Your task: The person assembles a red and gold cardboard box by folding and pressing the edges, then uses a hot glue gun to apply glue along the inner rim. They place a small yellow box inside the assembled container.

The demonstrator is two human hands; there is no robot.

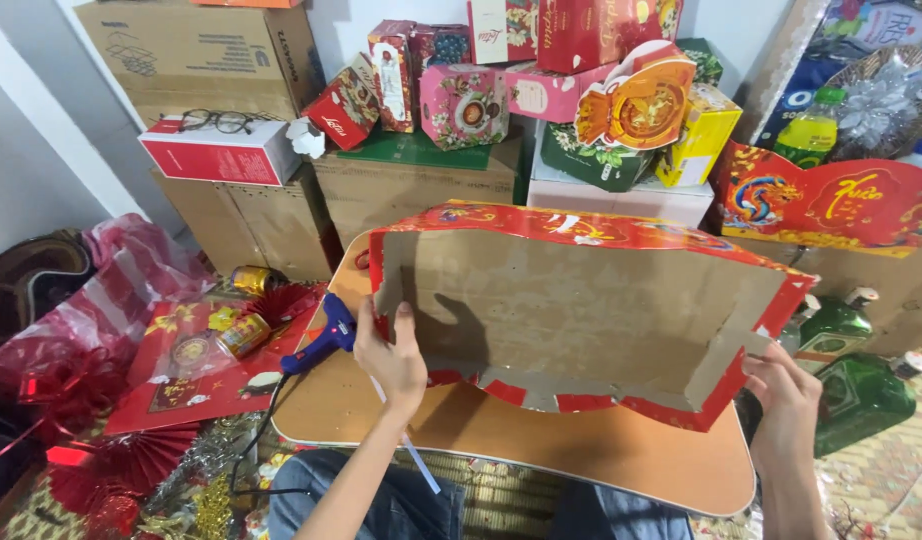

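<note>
A large red cardboard gift box (571, 300), open toward me with its bare brown inside showing, stands tilted on a small wooden lap table (581, 450). My left hand (391, 360) grips the box's left wall. My right hand (786, 390) holds its lower right corner flap. A blue glue gun (321, 345) lies on the table's left edge, just beside my left hand, with its black cord trailing down.
Stacked brown cartons and colourful gift boxes (461, 100) fill the back. Eyeglasses (221, 122) rest on a red-and-white box. Green glass bottles (861, 395) lie at the right. Red paper fans, gold cans (243, 335) and tinsel cover the floor at the left.
</note>
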